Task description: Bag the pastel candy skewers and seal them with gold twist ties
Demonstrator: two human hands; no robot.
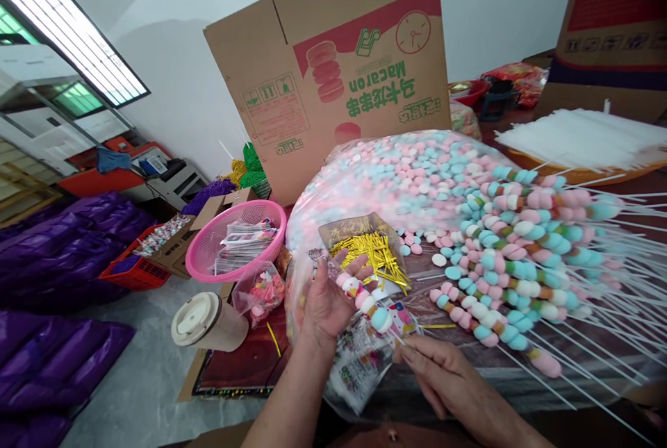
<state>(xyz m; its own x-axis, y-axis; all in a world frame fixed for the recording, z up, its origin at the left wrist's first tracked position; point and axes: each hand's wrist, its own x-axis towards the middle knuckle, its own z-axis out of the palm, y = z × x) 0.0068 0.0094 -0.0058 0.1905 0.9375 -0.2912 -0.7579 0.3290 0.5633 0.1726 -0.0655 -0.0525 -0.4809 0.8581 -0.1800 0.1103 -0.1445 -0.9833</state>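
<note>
My right hand point(438, 371) pinches the white stick of a marshmallow skewer point(366, 302) between thumb and fingers. Pink, white and blue sweets are threaded on it, pointing up and left. My left hand point(328, 302) is palm up behind the sweets, thumb and fingers spread apart; whether it touches them I cannot tell. Printed clear plastic bags point(359, 364) lie beneath both hands. Just beyond my left fingers, gold twist ties point(372, 257) fill a small tray. To the right, a big pile of finished skewers point(521, 253) has its sticks toward the right.
Loose pastel sweets point(406, 170) heap up behind on plastic. A pink basket point(192, 253) holds packed skewers, near a lidded cup point(208, 323) and a bag of gummies point(265, 292). White sticks point(583, 139) fill an orange tray. A Macaron carton point(333, 73) stands at the back.
</note>
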